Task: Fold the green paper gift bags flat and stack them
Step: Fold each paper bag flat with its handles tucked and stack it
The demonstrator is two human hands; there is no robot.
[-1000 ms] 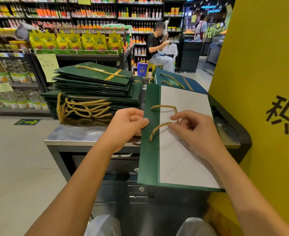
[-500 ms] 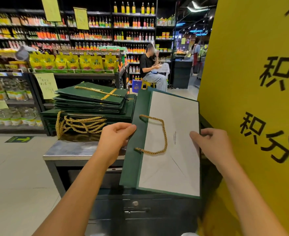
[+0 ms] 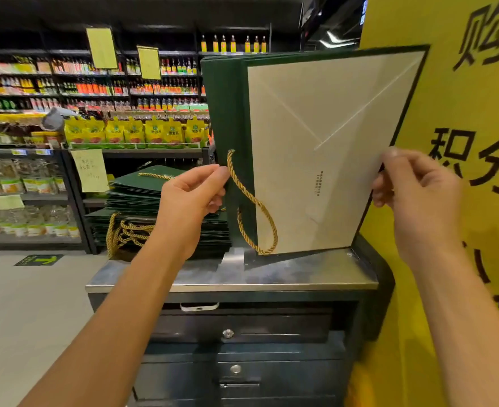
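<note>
Left hand (image 3: 192, 198): thumb and fingertips pinch the left green margin of the green paper gift bag (image 3: 315, 142), a flattened rectangular bag with a cream-white panel facing the camera. Right hand (image 3: 415, 189): thumb and curled fingers pinch the same bag's right edge at about the same height. The bag stands upright between the two hands and rises well above both. Its twisted gold rope handle (image 3: 254, 207) hangs in a loop just right of the left hand's fingertips. The bag's lower edge sits at the polished steel counter top (image 3: 271, 274) below the hands; contact cannot be confirmed.

Beyond the left hand, on the same counter, lies the stack of flat green gift bags (image 3: 142, 189), with gold cords trailing off its near side. Right of the right hand stands a yellow panel with black characters (image 3: 462, 113). Farther off, past the left hand, are stocked shop shelves (image 3: 95, 92).

Change noted: one second ago the bag lay flat on the counter, with the right hand at the rope handle. Half a second ago it was tilted low between the hands. It is now raised to vertical, and both hands sit higher on its side edges.
</note>
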